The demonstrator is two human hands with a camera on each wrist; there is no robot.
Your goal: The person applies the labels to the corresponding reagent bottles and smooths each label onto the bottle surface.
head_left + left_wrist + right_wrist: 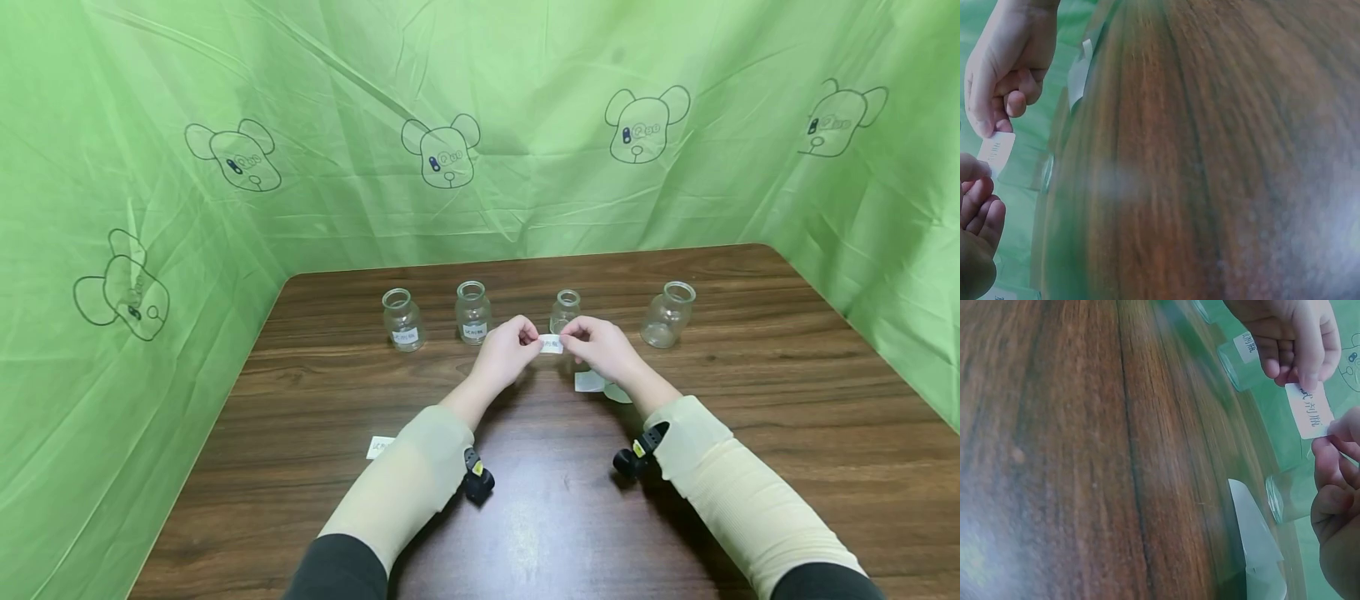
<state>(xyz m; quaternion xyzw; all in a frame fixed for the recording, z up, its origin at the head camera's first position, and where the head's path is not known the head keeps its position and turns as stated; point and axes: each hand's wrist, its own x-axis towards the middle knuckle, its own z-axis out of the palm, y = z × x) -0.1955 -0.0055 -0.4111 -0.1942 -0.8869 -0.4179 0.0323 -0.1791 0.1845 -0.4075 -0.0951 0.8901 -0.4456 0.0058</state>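
Note:
A small white label with handwritten characters is held up between both hands. My left hand pinches its left end, and my right hand pinches the right end. In the right wrist view the label is stretched flat from one hand to the other. Just behind it stands a small clear glass bottle on which no label can be made out. Two clear glass bottles with white labels stand to the left, one nearer and one farther left.
Another clear glass bottle stands at the right. Pale pieces of paper lie under the right wrist. One more white label lies beside the left forearm on the brown wooden table. Green cloth hangs behind the table.

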